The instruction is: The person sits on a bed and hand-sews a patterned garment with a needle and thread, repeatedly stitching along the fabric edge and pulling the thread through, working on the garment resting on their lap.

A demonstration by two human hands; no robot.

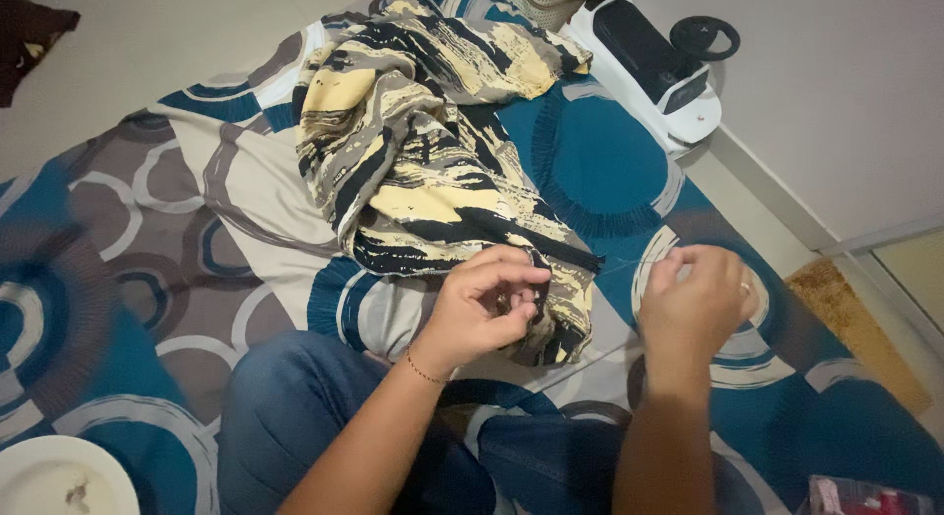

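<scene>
Fingers (511,279) pinch patterned cloth (433,131) edge, bedsheet (118,240) around.

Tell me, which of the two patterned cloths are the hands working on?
The yellow, black and grey streaked cloth, heaped on top. The left hand pinches its lower edge, the right hand close by. The blue sheet with circles just lies flat beneath.

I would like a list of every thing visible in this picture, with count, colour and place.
patterned cloth: one, yellow, black and grey, middle, lying on the sheet
sheet: one, teal and grey circles, covering the floor
plate: one, white, bottom left corner
ride-on toy: one, white and black, top right by the wall
mat: one, tan, right edge
jeans: blue, bottom middle
left hand: pinching the cloth edge
right hand: closed, right of the cloth
</scene>
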